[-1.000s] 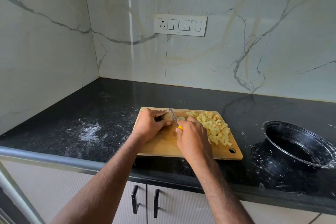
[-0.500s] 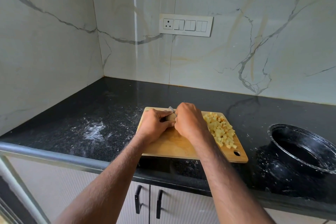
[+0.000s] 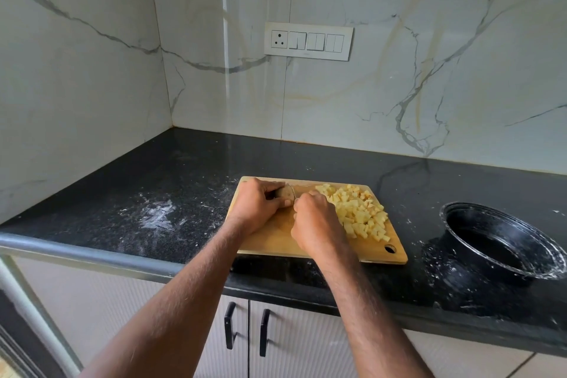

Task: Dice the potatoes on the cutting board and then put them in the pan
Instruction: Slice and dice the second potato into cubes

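On the cutting board (image 3: pixel 276 242), the left hand (image 3: pixel 257 209) has its grip curled round the last potato piece (image 3: pixel 284 192) at the far left corner. The right hand (image 3: pixel 316 224) is clenched round a knife (image 3: pixel 293 193), its blade barely visible. The piece looks firm and probably slippery when cut, best pinned from above; its long axis cannot be told. Diced potato (image 3: pixel 356 212) is heaped on the right; the pan (image 3: pixel 503 239) sits apart on the surface (image 3: pixel 153 193).
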Motion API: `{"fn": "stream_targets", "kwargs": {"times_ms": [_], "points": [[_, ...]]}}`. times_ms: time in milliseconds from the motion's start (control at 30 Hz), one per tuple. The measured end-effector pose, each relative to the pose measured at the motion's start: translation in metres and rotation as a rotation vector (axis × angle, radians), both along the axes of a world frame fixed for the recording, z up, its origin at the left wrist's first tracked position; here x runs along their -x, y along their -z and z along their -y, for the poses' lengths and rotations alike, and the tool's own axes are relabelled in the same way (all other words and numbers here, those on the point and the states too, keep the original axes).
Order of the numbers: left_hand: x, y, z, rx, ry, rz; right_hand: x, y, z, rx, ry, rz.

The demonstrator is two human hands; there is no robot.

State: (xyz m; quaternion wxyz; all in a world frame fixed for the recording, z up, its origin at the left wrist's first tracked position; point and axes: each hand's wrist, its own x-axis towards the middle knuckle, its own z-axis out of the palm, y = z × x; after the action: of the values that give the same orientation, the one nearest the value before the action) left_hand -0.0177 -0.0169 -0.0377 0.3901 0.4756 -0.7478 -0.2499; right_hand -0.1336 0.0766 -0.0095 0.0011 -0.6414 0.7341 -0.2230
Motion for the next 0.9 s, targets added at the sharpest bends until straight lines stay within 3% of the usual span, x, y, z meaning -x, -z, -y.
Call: {"fn": "stream_targets", "kwargs": {"times_ms": [567,900], "points": [[0.000,0.000,0.001,0.005,0.001,0.019,0.001,-0.008,0.012,-0.036,-0.006,0.015],[0.002,0.003,0.001,0.028,-0.048,0.032,0.016,0.006,0.001,-0.018,-0.056,-0.085]]}}
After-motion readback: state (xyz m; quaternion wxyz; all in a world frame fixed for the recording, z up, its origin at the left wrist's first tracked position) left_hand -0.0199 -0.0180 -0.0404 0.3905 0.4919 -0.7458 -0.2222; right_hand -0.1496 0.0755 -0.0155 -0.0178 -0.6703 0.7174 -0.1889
